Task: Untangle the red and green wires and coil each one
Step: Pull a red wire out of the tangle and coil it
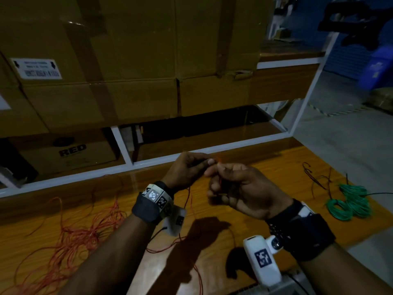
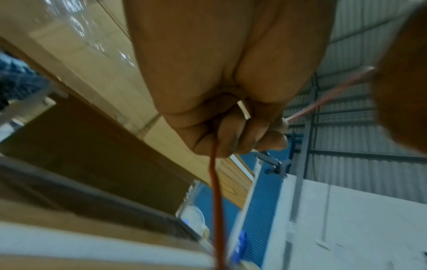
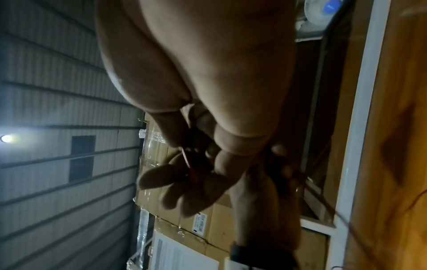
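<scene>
Right hand and left hand, raised over the wooden table, both pinch the red wire; green wire coil lies right.

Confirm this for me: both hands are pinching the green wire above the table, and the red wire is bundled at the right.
The colours are swapped. In the head view the left hand and right hand pinch the red wire above the table; the green wire is bundled at the right.

both hands raised together, fingers curled
</scene>
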